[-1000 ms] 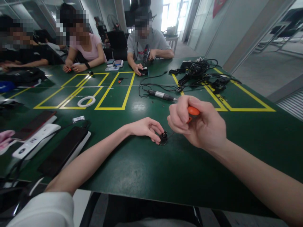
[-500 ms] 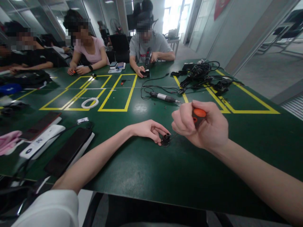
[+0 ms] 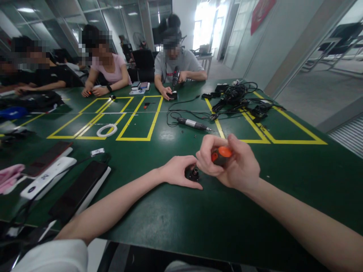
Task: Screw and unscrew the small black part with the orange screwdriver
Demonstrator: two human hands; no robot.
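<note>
A small black part (image 3: 194,173), with a round base and a short upright tube, rests on the green table (image 3: 159,223). My left hand (image 3: 181,172) curves around its left side, the thumb stretched out clear of it and the index finger arched behind. Whether the other fingers touch the part is hidden. In my right hand (image 3: 241,164), just to the right and above, is a screwdriver (image 3: 222,155) with a black and orange handle, wrapped in the fingers. Its shaft is hidden by the hand.
An electric screwdriver (image 3: 193,124) with a cord lies ahead, and tangled black cables (image 3: 236,96) are behind it. A tape roll (image 3: 107,130), a black power bank-like box (image 3: 79,190) and a white power strip (image 3: 48,177) lie left. Co-workers sit across the table.
The right hand has moved left and down, closer to the part. My left hand has opened wider, its thumb now away from the part. The camera view has tilted up slightly.
</note>
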